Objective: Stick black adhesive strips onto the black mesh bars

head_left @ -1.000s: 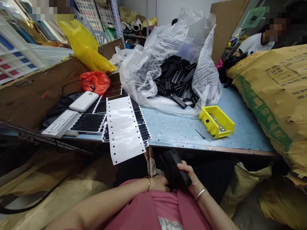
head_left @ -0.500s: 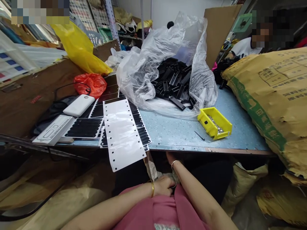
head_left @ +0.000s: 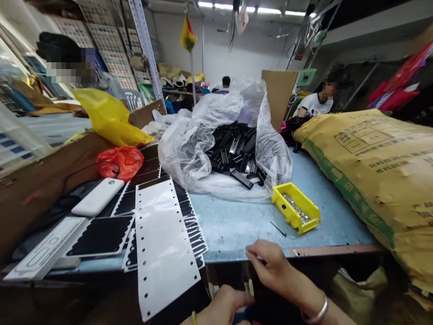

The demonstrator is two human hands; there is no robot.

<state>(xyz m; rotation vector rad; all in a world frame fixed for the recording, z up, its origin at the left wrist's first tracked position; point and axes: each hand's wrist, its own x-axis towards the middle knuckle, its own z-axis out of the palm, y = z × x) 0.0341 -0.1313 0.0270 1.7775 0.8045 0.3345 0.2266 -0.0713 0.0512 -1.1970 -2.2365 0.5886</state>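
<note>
My right hand [head_left: 270, 264] is at the table's front edge, closed, with index finger and thumb curled towards each other. Whatever its fingertips pinch, if anything, cannot be made out. Lower down, below the edge, my left hand [head_left: 228, 301] has its fingers bent and closed, with a small pale-yellow piece at its fingertips that is too blurred to name. On the table by my right hand lie a thin black stick [head_left: 278, 229] and a yellow bin [head_left: 279, 203] of small metal parts. A white sheet [head_left: 162, 239] with punched edges overhangs the table to the left.
An open clear plastic bag [head_left: 184, 149] of black plastic parts [head_left: 233, 153] stands mid-table. Left are a white power bank [head_left: 98, 197], a white box [head_left: 45, 248], a red bag [head_left: 120, 162] and black strip sheets. A large yellow sack [head_left: 368, 167] bounds the right. Other people sit beyond.
The view has tilted up. My right hand has risen from below the table edge to it. My left hand has moved away from my lap, towards the table.
</note>
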